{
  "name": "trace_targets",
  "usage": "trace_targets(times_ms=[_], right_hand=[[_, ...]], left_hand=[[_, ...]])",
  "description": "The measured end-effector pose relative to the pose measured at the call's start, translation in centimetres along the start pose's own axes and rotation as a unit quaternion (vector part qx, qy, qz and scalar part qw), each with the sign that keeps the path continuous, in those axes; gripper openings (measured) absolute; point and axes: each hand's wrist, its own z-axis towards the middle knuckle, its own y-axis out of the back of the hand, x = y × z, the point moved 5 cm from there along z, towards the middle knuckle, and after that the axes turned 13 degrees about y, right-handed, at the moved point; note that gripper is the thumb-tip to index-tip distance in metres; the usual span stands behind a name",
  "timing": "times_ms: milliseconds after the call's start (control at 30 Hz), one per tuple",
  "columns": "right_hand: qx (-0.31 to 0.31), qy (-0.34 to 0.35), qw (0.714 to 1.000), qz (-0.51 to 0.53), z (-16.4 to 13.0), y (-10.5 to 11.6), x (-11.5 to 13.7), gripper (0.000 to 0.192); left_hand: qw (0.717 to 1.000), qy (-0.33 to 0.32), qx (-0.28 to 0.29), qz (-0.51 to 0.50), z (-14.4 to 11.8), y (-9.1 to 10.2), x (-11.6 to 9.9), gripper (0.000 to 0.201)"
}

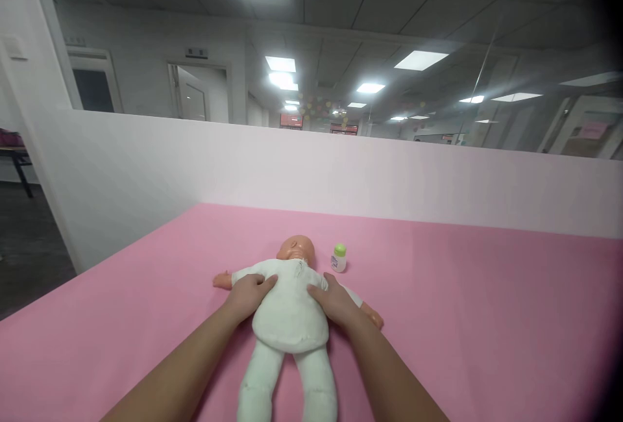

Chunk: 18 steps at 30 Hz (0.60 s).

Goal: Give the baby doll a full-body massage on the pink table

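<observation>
Left hand and right hand, fingers loosely spread, cup the flanks of a baby doll lying face-up mid-table, best held evenly; beyond, a green-capped bottle stands toward the far edge.

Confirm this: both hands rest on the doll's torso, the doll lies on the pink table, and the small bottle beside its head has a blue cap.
Not quite. In the head view the small bottle has a green cap. The rest holds: the left hand and right hand rest on the doll, which lies on the pink table.
</observation>
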Motion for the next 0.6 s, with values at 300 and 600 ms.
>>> trace_targets(times_ms=[300, 600], right_hand=[[-0.03, -0.026, 0.998, 0.047, 0.5, -0.7, -0.3, 0.097], [-0.138, 0.096, 0.986, -0.018, 0.3, -0.9, 2.7, 0.077]], left_hand=[[0.997, -0.037, -0.039, -0.049, 0.7, -0.4, 0.0, 0.046], [0.987, -0.095, -0.047, -0.119, -1.4, -0.3, -1.7, 0.037]])
